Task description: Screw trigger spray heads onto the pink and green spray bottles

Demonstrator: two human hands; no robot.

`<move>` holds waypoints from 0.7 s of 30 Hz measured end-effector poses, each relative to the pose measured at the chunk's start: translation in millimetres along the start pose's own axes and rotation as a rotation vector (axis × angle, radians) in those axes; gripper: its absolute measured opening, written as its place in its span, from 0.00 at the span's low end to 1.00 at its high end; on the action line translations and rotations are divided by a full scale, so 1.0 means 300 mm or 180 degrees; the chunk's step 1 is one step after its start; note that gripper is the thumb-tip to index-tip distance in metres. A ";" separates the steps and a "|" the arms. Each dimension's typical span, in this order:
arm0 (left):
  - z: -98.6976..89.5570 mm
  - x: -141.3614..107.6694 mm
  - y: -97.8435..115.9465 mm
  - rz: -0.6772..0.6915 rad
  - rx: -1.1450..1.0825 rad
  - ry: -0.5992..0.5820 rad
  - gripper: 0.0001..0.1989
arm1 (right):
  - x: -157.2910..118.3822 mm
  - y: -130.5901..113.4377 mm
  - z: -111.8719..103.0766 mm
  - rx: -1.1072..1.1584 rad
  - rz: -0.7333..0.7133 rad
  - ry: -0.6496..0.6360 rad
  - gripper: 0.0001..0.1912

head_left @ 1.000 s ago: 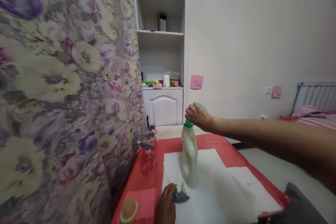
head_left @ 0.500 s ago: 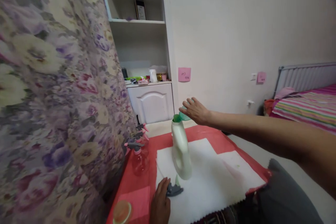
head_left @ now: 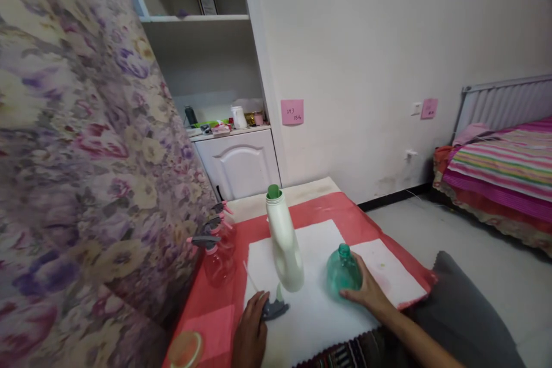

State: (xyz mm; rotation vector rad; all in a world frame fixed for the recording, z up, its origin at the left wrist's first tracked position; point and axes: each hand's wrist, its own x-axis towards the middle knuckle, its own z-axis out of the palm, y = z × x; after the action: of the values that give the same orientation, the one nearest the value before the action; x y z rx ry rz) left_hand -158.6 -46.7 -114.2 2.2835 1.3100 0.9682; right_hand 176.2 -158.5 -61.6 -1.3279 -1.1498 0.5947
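Note:
My right hand [head_left: 364, 287] is wrapped round a green transparent bottle [head_left: 344, 273] with an uncapped neck, held upright over the white sheet [head_left: 313, 322]. At the sheet's left edge, my left hand [head_left: 250, 330] is closed on a dark grey spray head [head_left: 275, 309], from which a thin pale tube points up and left. Between the two hands a tall pale green jug [head_left: 287, 247] stands with its mouth open and a green spout showing inside.
Several pink spray bottles [head_left: 219, 264] stand on the red cloth [head_left: 207, 322] at the left, beside the floral curtain [head_left: 99, 184]. An orange round lid [head_left: 185, 349] lies at the near left. A shelf cabinet [head_left: 237, 164] stands behind, a bed [head_left: 509, 167] at the right.
My right hand has come down from the jug's mouth to the right side of the sheet with the green bottle, now upright. My left hand stays at the spray head. The view has shifted.

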 end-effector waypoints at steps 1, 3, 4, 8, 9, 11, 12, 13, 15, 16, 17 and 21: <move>-0.002 0.000 0.002 -0.0007 0.0013 0.0022 0.31 | -0.026 0.031 0.017 0.0079 0.0070 -0.0016 0.46; -0.006 0.001 0.005 -0.0018 0.0049 0.0077 0.29 | -0.056 0.063 0.041 0.0138 0.0124 -0.0172 0.46; -0.009 0.001 0.008 -0.0020 0.0068 0.0101 0.28 | -0.063 0.068 0.049 0.0137 0.0133 -0.0280 0.46; -0.026 0.003 0.035 -0.0028 0.0155 0.0106 0.24 | -0.068 0.067 0.055 0.0032 0.0169 -0.0495 0.46; -0.031 0.003 0.046 -0.0043 0.0182 0.0100 0.24 | -0.068 0.069 0.054 0.0002 0.0170 -0.0488 0.46; -0.042 0.004 0.073 -0.0068 0.0219 0.0104 0.22 | -0.069 0.075 0.054 -0.0019 0.0165 -0.0489 0.46; -0.047 0.003 0.088 -0.0073 0.0222 0.0132 0.21 | -0.070 0.077 0.054 -0.0011 0.0157 -0.0515 0.46; -0.053 0.001 0.103 -0.0067 0.0213 0.0164 0.20 | -0.071 0.079 0.055 0.0004 0.0152 -0.0539 0.46; -0.063 -0.005 0.135 -0.0055 0.0173 0.0264 0.19 | -0.071 0.079 0.055 0.0024 0.0152 -0.0574 0.46; -0.067 -0.009 0.152 -0.0062 0.0151 0.0349 0.18 | -0.071 0.077 0.055 0.0025 0.0151 -0.0585 0.46; -0.072 -0.013 0.171 -0.0083 0.0128 0.0453 0.18 | -0.071 0.074 0.055 0.0025 0.0146 -0.0595 0.46; -0.107 -0.024 0.273 -0.0196 -0.0035 0.1081 0.17 | -0.067 0.067 0.049 0.0047 0.0134 -0.0662 0.46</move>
State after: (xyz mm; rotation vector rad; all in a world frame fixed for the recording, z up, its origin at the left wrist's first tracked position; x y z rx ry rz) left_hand -132.2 -96.8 -46.5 2.1205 1.4898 1.3824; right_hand 160.7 -165.5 -88.9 -1.3026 -1.2850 0.7850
